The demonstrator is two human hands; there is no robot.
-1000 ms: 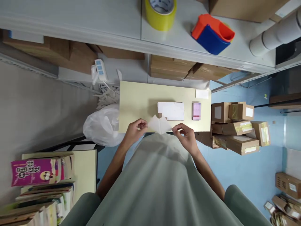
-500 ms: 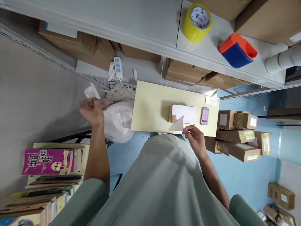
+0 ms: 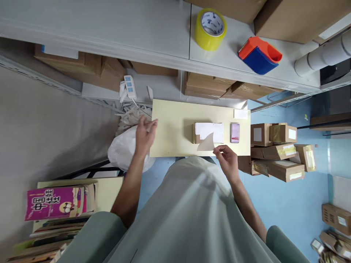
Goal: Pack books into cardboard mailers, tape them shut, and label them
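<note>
My right hand point(image 3: 227, 157) pinches a corner of a thin, pale sheet of paper point(image 3: 206, 143) at the near edge of the cream table point(image 3: 171, 137). The sheet's tip overlaps a small cardboard box point(image 3: 197, 139) that carries a white label point(image 3: 216, 130). My left hand point(image 3: 145, 135) hangs by the table's left end with fingers apart and nothing in them. Right of the box lies a phone point(image 3: 235, 132), and a small white paper point(image 3: 241, 114) rests in the far right corner.
A white plastic bag point(image 3: 123, 148) with paper scraps point(image 3: 132, 116) above it stands left of the table. Yellow tape point(image 3: 210, 41) and a red-blue holder point(image 3: 259, 54) sit on the grey shelf point(image 3: 123, 33). Boxes point(image 3: 285, 168) are stacked at right; a purple book point(image 3: 52, 202) lies at left.
My left hand has moved right, from over the bag toward the table, and the white piece in it is gone. My right hand still holds the pale sheet. The view has shifted slightly.
</note>
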